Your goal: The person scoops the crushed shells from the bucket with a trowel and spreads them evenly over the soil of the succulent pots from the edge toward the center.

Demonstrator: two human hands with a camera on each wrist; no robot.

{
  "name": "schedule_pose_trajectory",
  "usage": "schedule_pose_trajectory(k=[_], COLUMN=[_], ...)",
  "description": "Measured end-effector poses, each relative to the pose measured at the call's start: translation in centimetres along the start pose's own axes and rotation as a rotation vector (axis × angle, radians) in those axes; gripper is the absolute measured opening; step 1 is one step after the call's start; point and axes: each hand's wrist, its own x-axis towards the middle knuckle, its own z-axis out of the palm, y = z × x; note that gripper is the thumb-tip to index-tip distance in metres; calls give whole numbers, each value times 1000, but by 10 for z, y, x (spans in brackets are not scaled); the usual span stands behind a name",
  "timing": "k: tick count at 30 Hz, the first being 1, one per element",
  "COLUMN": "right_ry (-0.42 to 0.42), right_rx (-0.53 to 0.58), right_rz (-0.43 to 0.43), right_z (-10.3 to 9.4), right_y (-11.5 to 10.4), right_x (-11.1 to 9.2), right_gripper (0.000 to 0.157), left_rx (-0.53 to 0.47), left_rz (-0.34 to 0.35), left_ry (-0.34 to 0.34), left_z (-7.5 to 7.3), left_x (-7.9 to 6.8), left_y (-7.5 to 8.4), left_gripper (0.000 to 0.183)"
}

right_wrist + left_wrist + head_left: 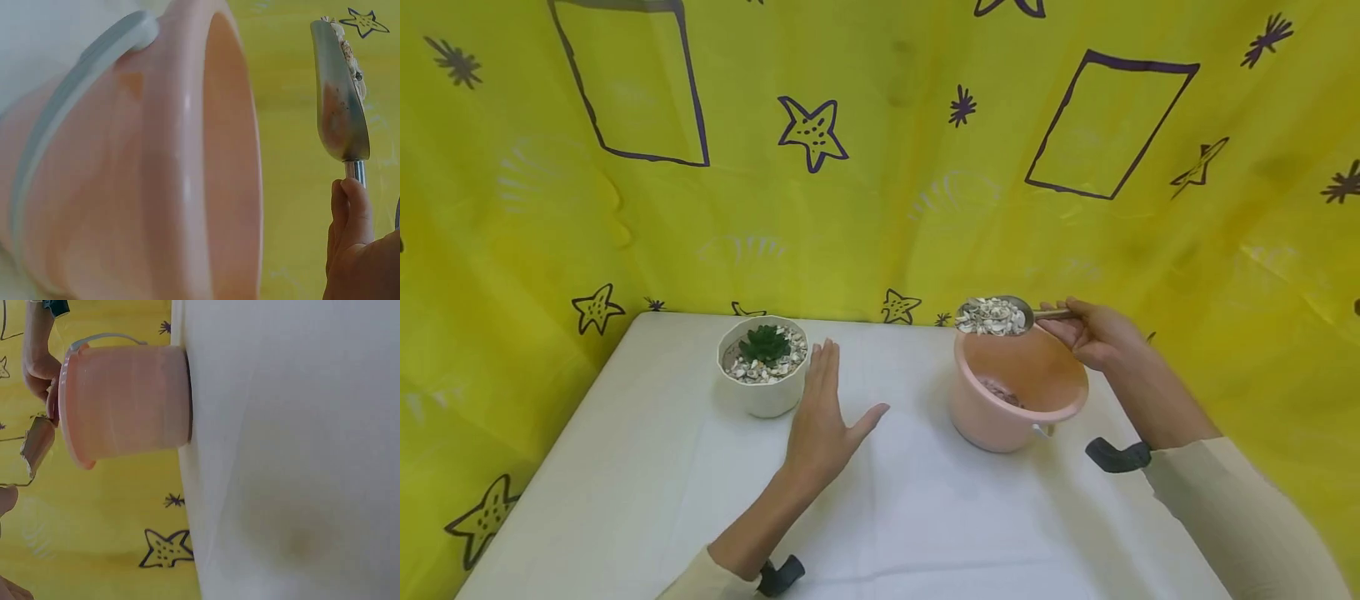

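Note:
My right hand grips the handle of a metal scoop heaped with small whitish shells or stone chips. The scoop is held level above the left rim of a pink bucket, which has more chips low inside. My left hand is spread with straight fingers and thumb apart, holding nothing. Its fingertips are beside the right side of a white pot; whether they touch it cannot be told. A green succulent stands in the pot, with pale chips around it.
A white cloth covers the table. Behind it hangs a yellow curtain with dark star and frame drawings. The bucket's pale handle hangs down on its near side. Dark bands sit at the wrists.

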Motion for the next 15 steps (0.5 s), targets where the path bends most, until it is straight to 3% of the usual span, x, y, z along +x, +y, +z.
schedule_pose_trajectory(k=[7,10,15], right_ry=[-31,-64,-81], right_rx=[-28,-39,-72], right_rz=[-5,19,21], right_z=[38,54,81], right_y=[16,24,39], right_x=[11,17,30], right_gripper=[20,24,21], left_rx=[41,53,50], left_rz=[63,35,-45], left_ry=[162,220,253], left_z=[-32,-41,-45], left_x=[0,3,3], left_y=[-12,-22,-40], left_gripper=[107,106,106])
